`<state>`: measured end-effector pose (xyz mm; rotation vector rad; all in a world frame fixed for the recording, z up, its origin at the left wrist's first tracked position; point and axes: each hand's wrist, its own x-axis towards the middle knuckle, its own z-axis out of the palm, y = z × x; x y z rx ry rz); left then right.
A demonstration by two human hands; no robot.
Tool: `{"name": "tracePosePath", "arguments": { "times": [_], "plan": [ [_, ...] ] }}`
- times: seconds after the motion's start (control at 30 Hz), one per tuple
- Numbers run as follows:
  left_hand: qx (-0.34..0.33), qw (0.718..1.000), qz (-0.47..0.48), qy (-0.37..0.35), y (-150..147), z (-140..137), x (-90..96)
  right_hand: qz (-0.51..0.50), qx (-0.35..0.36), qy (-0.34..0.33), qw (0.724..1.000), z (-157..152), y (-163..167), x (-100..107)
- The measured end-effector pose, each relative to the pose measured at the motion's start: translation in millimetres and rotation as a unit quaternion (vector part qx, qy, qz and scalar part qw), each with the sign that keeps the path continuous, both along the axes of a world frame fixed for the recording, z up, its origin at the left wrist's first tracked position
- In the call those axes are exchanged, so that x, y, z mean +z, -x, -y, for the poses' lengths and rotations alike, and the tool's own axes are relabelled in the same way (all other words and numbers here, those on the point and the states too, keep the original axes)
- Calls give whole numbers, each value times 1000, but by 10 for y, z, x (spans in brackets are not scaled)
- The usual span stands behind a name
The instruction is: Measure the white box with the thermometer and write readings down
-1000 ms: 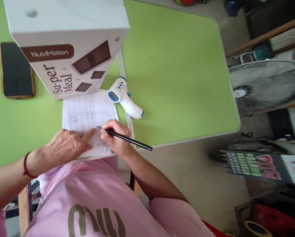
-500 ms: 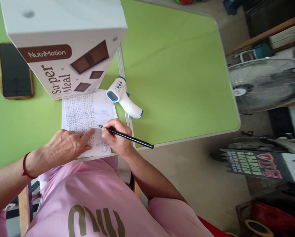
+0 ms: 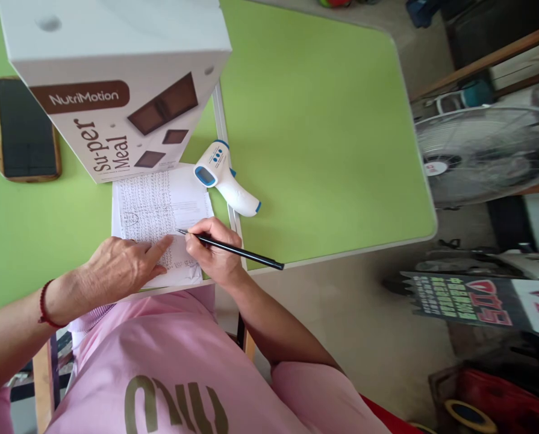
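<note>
1. the right hand (image 3: pixel 212 253) is seen clenched around a black pen (image 3: pixel 233 247); the barrel is pinched between thumb and fingers near the writing end.
2. the pen tip is set on the sheet of paper (image 3: pixel 161 205), just ahead of the grip; the tail of the pen sticks out behind the grip, past the table's near edge and over the floor.
3. the left hand (image 3: pixel 120 268) is laid flat on the paper, holding nothing; its forefinger is stretched toward the pen tip and ends just beside it. whether fingertip and pen touch cannot be told.
4. the paper is covered in dense handwriting and lies on the green table (image 3: pixel 323 138), beneath both hands, its near edge at the table's edge.
5. beyond the grip, a white box (image 3: pixel 115 84) printed "nutrimotion super meal" stands over the far edge of the paper.
6. beyond the grip and slightly outward, a white and blue infrared thermometer (image 3: pixel 226 179) lies just beside the paper's far corner.
7. well apart from the grip, past the left hand and the box, a dark phone (image 3: pixel 25 129) lies face up on the table.
8. a red bracelet (image 3: pixel 43 301) is worn on the left wrist.
9. a fan (image 3: pixel 486 154) stands off the table, well out past the pen's tail.
</note>
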<state>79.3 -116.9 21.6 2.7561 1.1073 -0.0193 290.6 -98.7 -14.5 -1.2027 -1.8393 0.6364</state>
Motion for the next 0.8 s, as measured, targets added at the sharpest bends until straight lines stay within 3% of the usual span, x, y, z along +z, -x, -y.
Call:
{"name": "tracePosePath", "arguments": {
  "times": [0.8],
  "plan": [
    [1,1000,-3,9,2,1,12,17,15,-17,1000,-2,13,-21]
  ]
}}
